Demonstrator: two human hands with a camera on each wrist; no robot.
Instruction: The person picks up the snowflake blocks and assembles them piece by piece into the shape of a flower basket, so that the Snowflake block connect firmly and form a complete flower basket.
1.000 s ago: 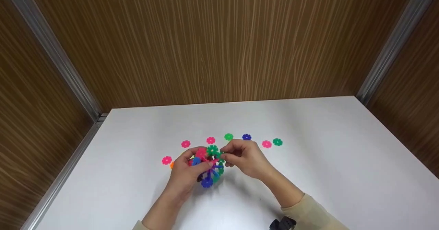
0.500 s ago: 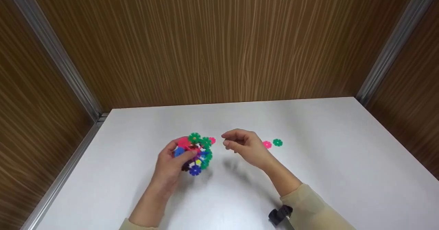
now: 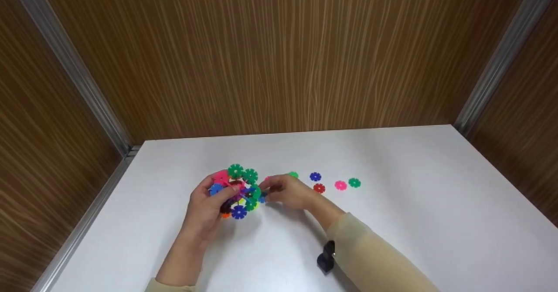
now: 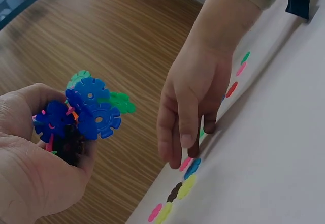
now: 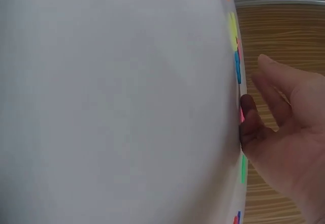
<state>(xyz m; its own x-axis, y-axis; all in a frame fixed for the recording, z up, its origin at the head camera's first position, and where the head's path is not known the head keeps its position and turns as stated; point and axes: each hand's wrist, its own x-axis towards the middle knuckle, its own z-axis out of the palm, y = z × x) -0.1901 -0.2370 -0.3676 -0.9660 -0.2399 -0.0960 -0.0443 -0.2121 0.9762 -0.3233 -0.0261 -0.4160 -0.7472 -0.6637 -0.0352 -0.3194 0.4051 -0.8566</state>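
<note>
Hold the cluster gently, pinched in the left hand above the desk, nearer its left edge than its right. With the right hand empty, bent fingers apart near the blue disc, best to lift by the rim. Impossible to read any brand or writing.

A smooth white rectangular tabletop stretches to a tall brown wood-grain back panel with paler vertical streaks. A matching brown wood-grain left panel and a brown wood-grain right panel enclose the sides. A grooved grey metal left post and a grey metal right post line the corners; a grey metal rail follows the tabletop's left edge. Light brightens the white surface toward the front middle.
</note>
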